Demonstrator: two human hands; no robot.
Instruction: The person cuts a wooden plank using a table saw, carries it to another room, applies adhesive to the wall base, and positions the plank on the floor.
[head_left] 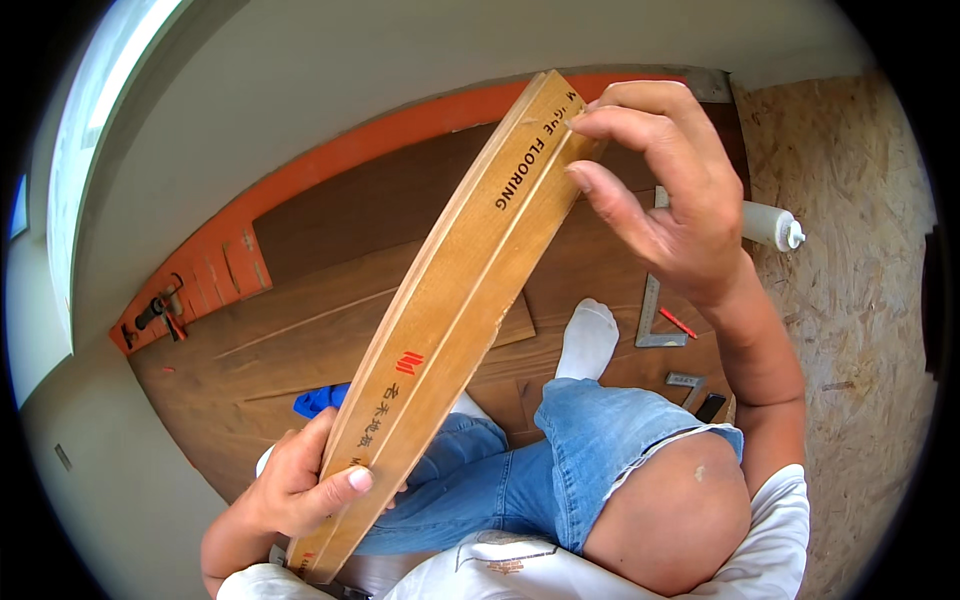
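A long wooden flooring plank (450,290) slants across the middle of the view, its tan printed underside facing me. Along one long edge runs a pale tongue or lip, and a lengthwise line marks its face. Near the lower end my left hand (295,478) is closed round the plank, thumb lying on the printed face. My right hand (680,190) is at the upper right edge. Its index fingertip touches the plank near that edge, and the thumb tip sits lower, apart from the index finger. No separate object shows between these fingers.
Brown floorboards (330,320) lie below, beside an orange strip (370,130) along the wall. A black-handled tool (160,310) rests at left, near a blue item (320,400). At right are a white bottle (768,226), metal square (662,340), red pencil (678,322) and chipboard (830,350).
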